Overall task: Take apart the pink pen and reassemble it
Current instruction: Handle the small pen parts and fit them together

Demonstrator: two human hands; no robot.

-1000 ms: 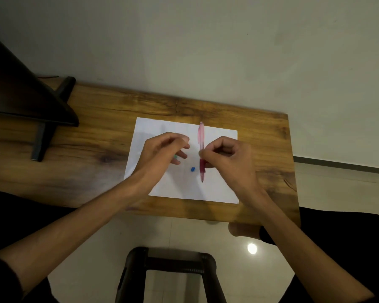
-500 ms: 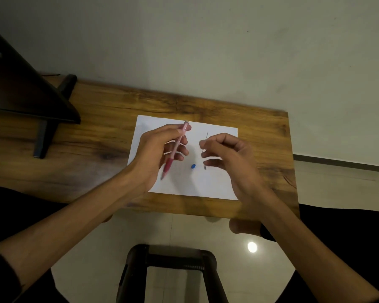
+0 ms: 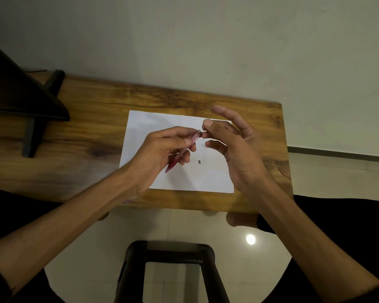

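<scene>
My left hand (image 3: 162, 147) grips the pink pen barrel (image 3: 179, 155), held slanted above the white paper (image 3: 144, 125) with its tip pointing down-left and its open end up-right. At that open end, my right hand (image 3: 230, 145) pinches a thin wire-like piece (image 3: 206, 127) between thumb and forefinger; its other fingers are spread. Most of that thin piece is hidden by the fingers. On the paper below the hands lies a small dark part (image 3: 199, 162), and a faint small piece (image 3: 203, 145) lies just above it.
The paper rests on a wooden table (image 3: 92, 136) against a pale wall. A black stand (image 3: 31, 114) occupies the table's left end. Below the table's front edge stands a dark stool (image 3: 173, 254) on a tiled floor.
The pen passed from my right hand to my left. My right hand took up the thin piece and brought it against the barrel's upper end. Both hands drew together.
</scene>
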